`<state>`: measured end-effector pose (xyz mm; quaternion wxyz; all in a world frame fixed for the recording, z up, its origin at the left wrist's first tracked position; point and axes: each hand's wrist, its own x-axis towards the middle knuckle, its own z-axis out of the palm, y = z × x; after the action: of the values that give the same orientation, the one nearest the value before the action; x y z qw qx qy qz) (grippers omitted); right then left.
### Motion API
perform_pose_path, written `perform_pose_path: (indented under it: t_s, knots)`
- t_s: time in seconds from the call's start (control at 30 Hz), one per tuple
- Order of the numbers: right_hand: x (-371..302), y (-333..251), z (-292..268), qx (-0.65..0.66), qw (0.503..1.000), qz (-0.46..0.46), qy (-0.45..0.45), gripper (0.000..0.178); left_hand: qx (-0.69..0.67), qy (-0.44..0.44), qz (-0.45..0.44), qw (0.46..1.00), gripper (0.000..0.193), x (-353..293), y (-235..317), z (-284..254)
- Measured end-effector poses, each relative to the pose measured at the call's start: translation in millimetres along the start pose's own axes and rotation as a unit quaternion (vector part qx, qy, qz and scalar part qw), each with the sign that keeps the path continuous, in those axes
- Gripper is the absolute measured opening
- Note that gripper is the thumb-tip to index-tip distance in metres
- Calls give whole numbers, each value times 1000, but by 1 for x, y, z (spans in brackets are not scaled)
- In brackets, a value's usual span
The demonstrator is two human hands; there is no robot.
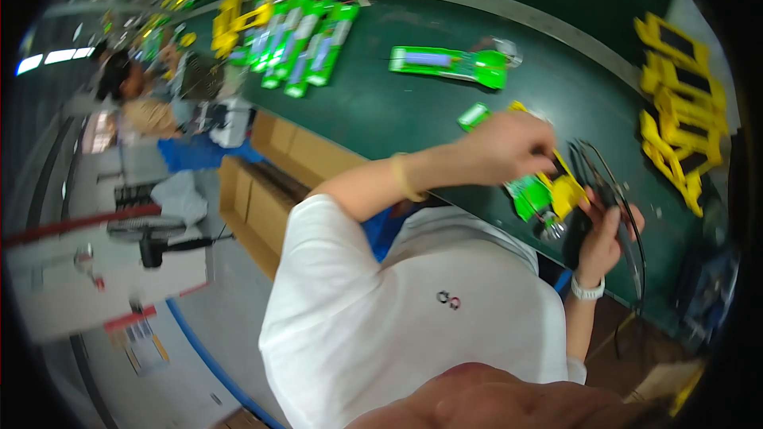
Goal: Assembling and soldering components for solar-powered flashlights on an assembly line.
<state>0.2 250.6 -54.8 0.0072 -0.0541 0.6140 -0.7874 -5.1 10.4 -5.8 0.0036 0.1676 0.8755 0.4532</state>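
In front of my body, a yellow plastic frame (566,192) lies against a green housing (528,197), which has a clear bulb-like end (549,226). My left hand (513,144) is over the far side of these parts with its fingers curled in, slightly smeared. Whatever it pinches is hidden. My right hand (602,242) grips the near end of the yellow frame between thumb and fingers. A black cabled tool (610,183) lies right beside that hand, its cable passing by the fingers. A small green piece (474,117) is next to my left wrist.
A green housing with a pale cylinder (429,59) lies farther off on the green table (381,115). Several similar housings (298,40) are grouped at left. Yellow frames (683,103) are stacked at right. Cardboard boxes (253,210) stand by the table edge; another person (143,103) sits far left.
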Motion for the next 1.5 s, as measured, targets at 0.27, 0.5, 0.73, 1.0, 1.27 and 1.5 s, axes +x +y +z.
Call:
perform_pose_path:
  t_s: [0.27, 0.5, 0.73, 1.0, 1.27, 1.5]
  knots:
    - [0, -3, 5, -46, 995, -59, 67, 27, -533, 103, -267, 796, 16, -21, 3, -26]
    - [-1, -11, 48, 2, 995, 95, 16, 29, 152, 47, 47, 986, 10, -3, -34, -30]
    - [2, 2, 54, -64, 995, 71, -19, 27, 189, -95, 16, 977, 3, 22, -27, -43]
    - [3, 6, 57, -80, 994, 61, -34, 27, 224, -168, 32, 959, 8, 32, -29, -44]
    - [6, 2, 63, -47, 995, 85, -22, 28, 243, -181, 40, 952, 4, 34, -28, -44]
    - [4, -7, 54, -5, 994, 110, -13, 22, 250, -198, 41, 947, 3, 42, -23, -42]
